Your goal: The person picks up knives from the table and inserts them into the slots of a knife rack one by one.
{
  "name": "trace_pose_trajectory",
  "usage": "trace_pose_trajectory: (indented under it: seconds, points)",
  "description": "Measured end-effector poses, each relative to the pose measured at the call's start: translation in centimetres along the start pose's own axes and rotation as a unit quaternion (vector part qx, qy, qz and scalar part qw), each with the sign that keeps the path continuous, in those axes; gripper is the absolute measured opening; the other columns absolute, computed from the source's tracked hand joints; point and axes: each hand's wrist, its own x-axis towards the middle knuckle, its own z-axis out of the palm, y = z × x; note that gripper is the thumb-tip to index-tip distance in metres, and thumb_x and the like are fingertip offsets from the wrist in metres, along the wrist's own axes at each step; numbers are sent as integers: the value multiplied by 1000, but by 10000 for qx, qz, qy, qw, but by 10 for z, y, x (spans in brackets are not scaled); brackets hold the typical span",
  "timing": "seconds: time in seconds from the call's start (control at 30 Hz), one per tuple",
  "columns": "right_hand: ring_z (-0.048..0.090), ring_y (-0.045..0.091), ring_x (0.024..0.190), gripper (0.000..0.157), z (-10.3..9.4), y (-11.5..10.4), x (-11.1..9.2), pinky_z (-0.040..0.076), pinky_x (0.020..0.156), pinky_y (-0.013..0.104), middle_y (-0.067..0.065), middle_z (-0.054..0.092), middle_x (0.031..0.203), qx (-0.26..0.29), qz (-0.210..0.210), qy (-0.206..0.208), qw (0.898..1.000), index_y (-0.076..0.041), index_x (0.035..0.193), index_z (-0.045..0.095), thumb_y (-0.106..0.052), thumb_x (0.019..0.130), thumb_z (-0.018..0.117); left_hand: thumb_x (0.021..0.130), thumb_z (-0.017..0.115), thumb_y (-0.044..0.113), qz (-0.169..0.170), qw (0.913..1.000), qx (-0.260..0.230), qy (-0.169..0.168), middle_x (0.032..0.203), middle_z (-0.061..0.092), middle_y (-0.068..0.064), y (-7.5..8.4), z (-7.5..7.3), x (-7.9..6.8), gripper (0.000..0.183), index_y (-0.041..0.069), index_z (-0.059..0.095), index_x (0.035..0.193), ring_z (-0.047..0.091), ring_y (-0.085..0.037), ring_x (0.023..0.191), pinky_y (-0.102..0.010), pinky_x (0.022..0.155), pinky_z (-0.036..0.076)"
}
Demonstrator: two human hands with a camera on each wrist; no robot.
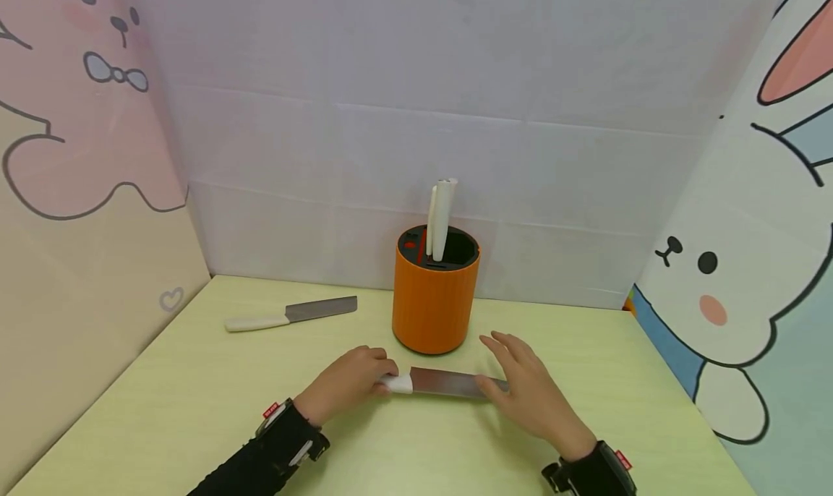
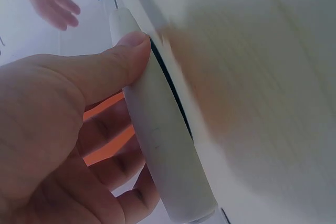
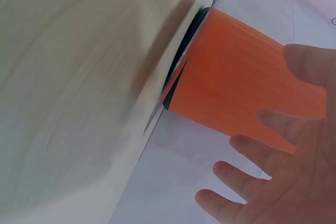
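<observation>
My left hand [image 1: 351, 382] grips the white handle of a kitchen knife [image 1: 445, 382], whose broad steel blade points right, low over the table. In the left wrist view the thumb lies along the near side of the handle [image 2: 167, 140], with the fingers bent behind it. My right hand [image 1: 535, 398] is beside the blade's far end, fingers spread and thumb overlapping the blade in the head view. The right wrist view shows that hand [image 3: 294, 166] holding nothing, the thin blade edge-on before the orange knife block [image 3: 236, 72].
The round orange knife block [image 1: 432, 308] stands behind the held knife, with white handles [image 1: 442, 217] sticking up from its black top. Another white-handled knife [image 1: 319, 309] lies at the table's back left. A white back wall [image 1: 293, 156] and printed side panels enclose the pale table [image 1: 215, 409].
</observation>
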Motion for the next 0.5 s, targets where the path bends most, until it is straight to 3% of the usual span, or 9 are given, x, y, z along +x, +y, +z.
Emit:
trace_pose_trajectory:
  seconds: [0.5]
  points:
    - [36, 29, 128, 60, 1, 1, -2, 34, 102, 53, 15, 42, 140, -39, -44, 56, 10000, -12, 141, 44, -36, 90, 66, 79, 79, 27, 40, 9999, 107, -2, 87, 60, 8, 29, 15, 34, 22, 19, 68, 95, 50, -6, 72, -23, 70, 46]
